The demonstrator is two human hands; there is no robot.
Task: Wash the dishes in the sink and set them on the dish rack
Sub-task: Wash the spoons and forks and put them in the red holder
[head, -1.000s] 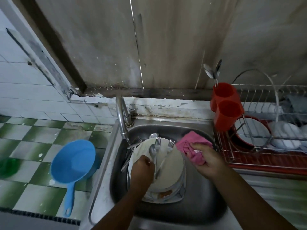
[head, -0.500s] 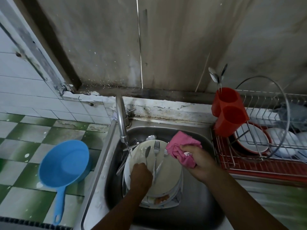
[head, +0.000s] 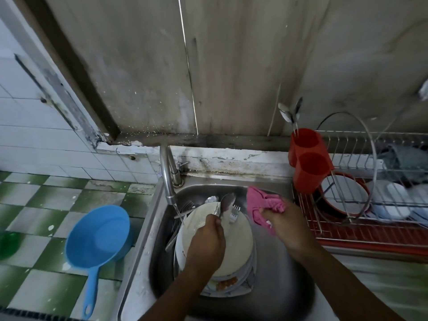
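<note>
A second before, the spoon and fork had lain flat on the top plate of the stack in the sink. By this moment the left hand had gathered them by the handles into a closed fist and tipped their heads up off the plate, near the thin stream from the faucet. A 2nd fork seemed bunched with them, though blur left that unsure.

The right hand gripped the crumpled pink cloth just right of the cutlery, not yet touching it.

That probably meant the cutlery was the piece being washed first, with the plates left for afterwards and nothing from this load yet in the dish rack.

The long axis of the cutlery ran from the fist away from the person toward the sink's back wall, leaning slightly right, heads at the far end and handles hidden in the palm. The cloth would probably need to wipe along that axis.
</note>
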